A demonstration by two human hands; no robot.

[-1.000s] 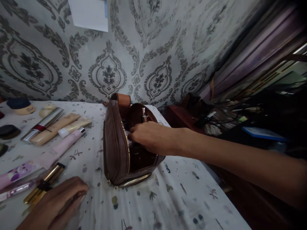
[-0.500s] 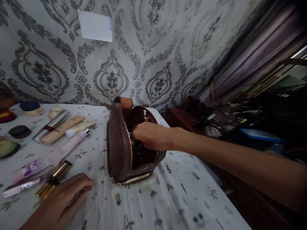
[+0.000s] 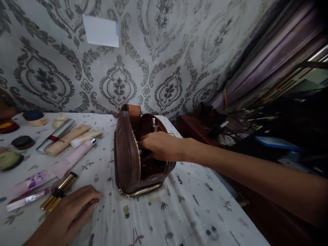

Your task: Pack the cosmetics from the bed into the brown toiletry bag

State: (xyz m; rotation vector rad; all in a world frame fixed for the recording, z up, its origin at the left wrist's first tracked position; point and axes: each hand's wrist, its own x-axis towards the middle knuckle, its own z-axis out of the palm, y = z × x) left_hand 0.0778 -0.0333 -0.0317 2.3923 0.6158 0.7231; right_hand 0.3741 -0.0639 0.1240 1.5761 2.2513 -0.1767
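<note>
A brown makeup bag (image 3: pixel 125 153) stands unzipped on the table, its gold zipper (image 3: pixel 147 189) hanging loose along the front. My right hand (image 3: pixel 159 145) reaches into its mouth from the right. Its fingers are curled, and the bag's side hides their tips and whatever they grip. Behind that hand, a small bottle with a shiny neck (image 3: pixel 153 123) pokes up inside. My left hand (image 3: pixel 74 208) rests on the tablecloth, loosely bent, open and holding nothing. Close by it lie gold-and-black lipstick tubes (image 3: pixel 63 184) and a shiny pinkish tube (image 3: pixel 28 199).
On the left lie a pink tube (image 3: pixel 74 157), a beige tube (image 3: pixel 68 139), a cream tube (image 3: pixel 85 137), a silver cylinder (image 3: pixel 57 135) and several jars, one dark-lidded (image 3: pixel 34 118). Patterned wall (image 3: pixel 118 82) rises behind. Cluttered dark furniture (image 3: pixel 194 128) stands right.
The view has shifted very slightly. My right hand stays inside the makeup bag with hardly any visible movement, and my left hand rests in the same place.
</note>
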